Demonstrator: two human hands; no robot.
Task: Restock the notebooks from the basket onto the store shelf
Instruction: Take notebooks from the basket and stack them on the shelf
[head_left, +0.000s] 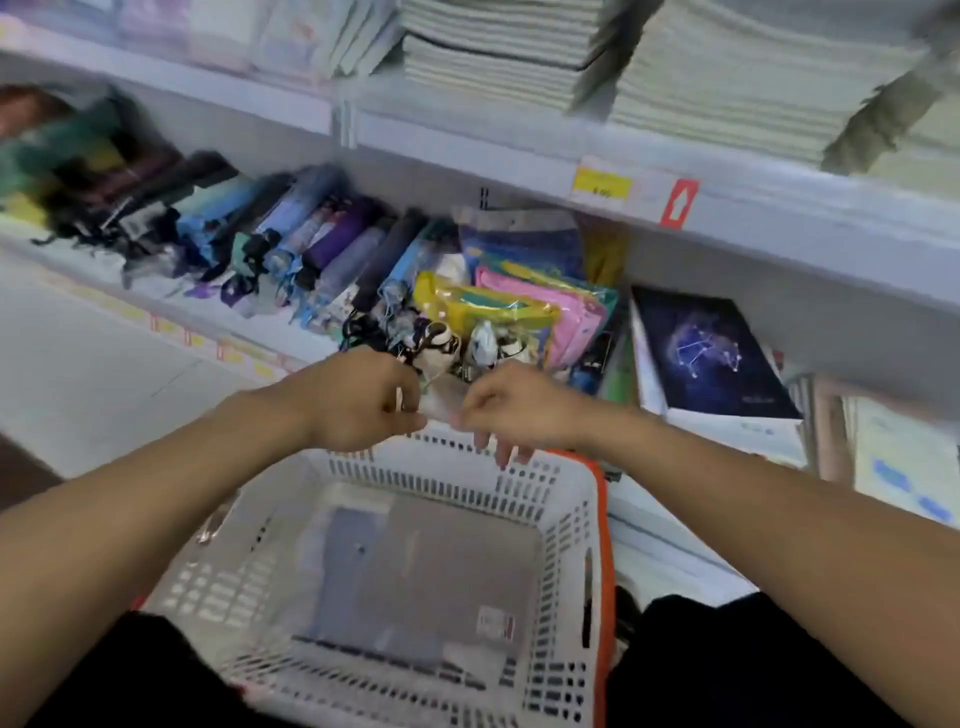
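While the head camera looks down over a white slotted basket (569, 525) with an orange rim, both bare hands meet just past its far edge, near the centre of the view. The left hand (358, 400) has its fingers curled in, thumb and fingertips pinching the left end of a small clear plastic packet (441, 402); the right hand (524, 402) pinches the packet's right end with thumb and forefinger, its other fingers hanging down over the basket's far wall. So each grip is closed on that same packet (the blur hides what is inside it).

Down in the basket, at about 6 o'clock from the hands, lies a grey wrapped notebook (457, 566) flat on the bottom, a small label near its right corner; a bluish one (343, 577) lies partly under its left side.

On the lower shelf (270, 332), at 11 o'clock from the hands, folded umbrellas (311, 234) lie in a row. At 12 o'clock stand coloured plastic pouches (519, 306), small keyring figures (441, 340) just before them. At 2 o'clock lies a dark notebook with a constellation cover (711, 353), on top of a stack. The upper shelf (467, 150) carries stacks of pale notebooks (727, 78) and a yellow price tag (602, 183).
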